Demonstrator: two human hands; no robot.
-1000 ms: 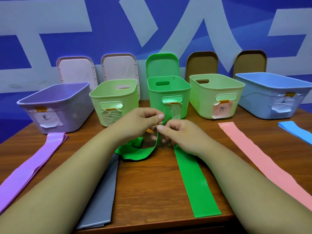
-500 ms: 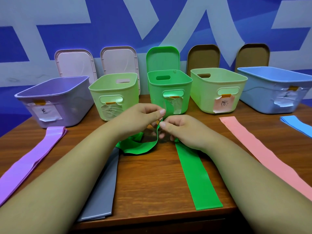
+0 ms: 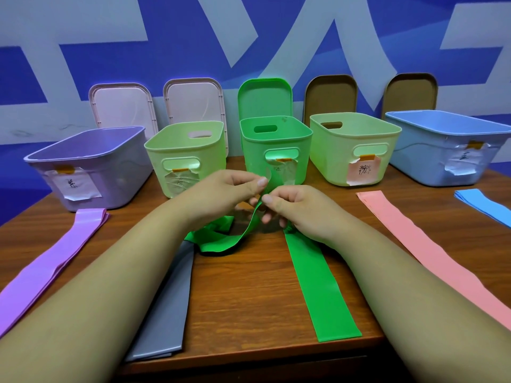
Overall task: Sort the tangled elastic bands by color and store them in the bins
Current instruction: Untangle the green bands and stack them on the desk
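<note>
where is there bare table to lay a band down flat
Bare wood lies between the grey band and the green band, and between the pink band and the blue band on the right. Crowded: the centre, where the left hand and right hand pinch the green band, and the back row of bins.

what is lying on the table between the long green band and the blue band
The pink band lies flat there, between the green band and the blue band; the head view shows it.

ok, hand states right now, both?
Left hand: pinching the green band.
Right hand: pinching the same green band.
</note>
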